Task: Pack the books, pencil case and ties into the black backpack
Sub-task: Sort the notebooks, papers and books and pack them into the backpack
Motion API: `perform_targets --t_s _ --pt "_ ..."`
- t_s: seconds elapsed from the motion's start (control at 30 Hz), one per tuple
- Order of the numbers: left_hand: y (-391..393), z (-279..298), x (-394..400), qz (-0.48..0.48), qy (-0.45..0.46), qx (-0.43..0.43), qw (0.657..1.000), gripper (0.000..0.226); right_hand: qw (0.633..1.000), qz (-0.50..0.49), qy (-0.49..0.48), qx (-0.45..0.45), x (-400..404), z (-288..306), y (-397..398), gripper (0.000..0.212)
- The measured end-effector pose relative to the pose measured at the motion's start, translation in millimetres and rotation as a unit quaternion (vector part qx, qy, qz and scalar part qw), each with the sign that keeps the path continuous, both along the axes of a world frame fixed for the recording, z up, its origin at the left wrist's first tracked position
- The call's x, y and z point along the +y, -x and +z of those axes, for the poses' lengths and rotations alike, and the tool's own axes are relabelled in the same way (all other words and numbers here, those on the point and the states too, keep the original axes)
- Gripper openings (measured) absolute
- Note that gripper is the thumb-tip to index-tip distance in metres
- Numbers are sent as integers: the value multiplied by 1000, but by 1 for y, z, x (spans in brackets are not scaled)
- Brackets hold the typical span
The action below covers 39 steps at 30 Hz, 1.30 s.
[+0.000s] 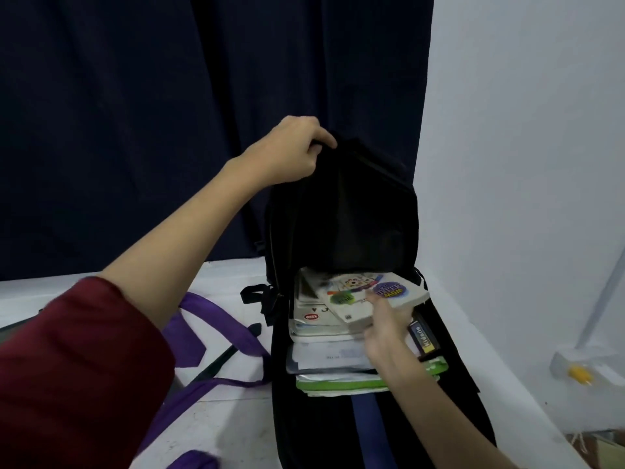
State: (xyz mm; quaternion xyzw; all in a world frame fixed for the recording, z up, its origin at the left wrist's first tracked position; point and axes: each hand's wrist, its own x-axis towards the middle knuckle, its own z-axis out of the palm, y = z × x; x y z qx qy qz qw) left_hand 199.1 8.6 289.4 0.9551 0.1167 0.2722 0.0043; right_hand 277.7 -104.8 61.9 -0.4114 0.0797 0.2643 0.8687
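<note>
We see the soft black fabric backpack (341,211) lying open on the white desk (216,424), just right of centre. Our left hand (287,152) pinches the top edge of its raised flap at twelve o'clock, fingers curled over the fabric. Our right hand (389,328) — blurred — grips the near corner of a thick white paperback book with a purple badge (375,296), holding it atop the stack of white and green-edged books (324,360) inside the bag. A dark box with yellow lettering (424,338) sits at three o'clock of the stack. Purple fabric ties (206,316) lie on the desk at nine o'clock.
</note>
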Motion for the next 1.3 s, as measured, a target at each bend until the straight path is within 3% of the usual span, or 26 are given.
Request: perform_targets --t_s 0.07,0.2,0.3,0.43,0.5,0.6,0.67,0.73,0.8,0.87,0.97,1.2,1.3 --pt "-1 0 -2 -5 -21 3 1000 34 997 65 10 -30 6 -1 3 51" --pt "1 -4 -3 -12 -47 -2 999 35 957 242 119 -109 -8 -10 9 40" --pt "2 -6 -4 -15 -44 -7 999 35 972 197 81 -100 -11 -15 12 38" --pt "2 -3 -9 -20 -47 -16 999 35 988 136 35 -66 9 -9 19 56" --pt "2 -1 -11 -20 -54 -19 998 36 988 131 43 -63 22 -3 20 50" --pt "4 1 -11 -23 -64 -22 997 36 976 167 113 -87 27 -3 16 23" --pt "4 2 -8 -23 -70 -23 997 36 921 183 260 -225 18 -14 15 20" --pt "4 2 -5 -23 -74 -26 997 36 785 68 426 -445 11 -34 7 28" --pt "2 1 -4 -25 -76 -31 996 36 655 -51 469 -590 7 -48 -1 29" --pt "-1 0 -6 -30 -78 -33 996 36 589 -97 486 -638 12 -54 -11 38" --pt "-2 0 -6 -34 -81 -31 996 36 568 -108 510 -636 21 -50 -18 35" --pt "1 4 -7 -50 -88 -42 994 34 601 -89 519 -602 38 -37 -33 29" --pt "2 3 -8 -57 -87 -56 993 34 570 -89 528 -623 30 -42 -36 35"
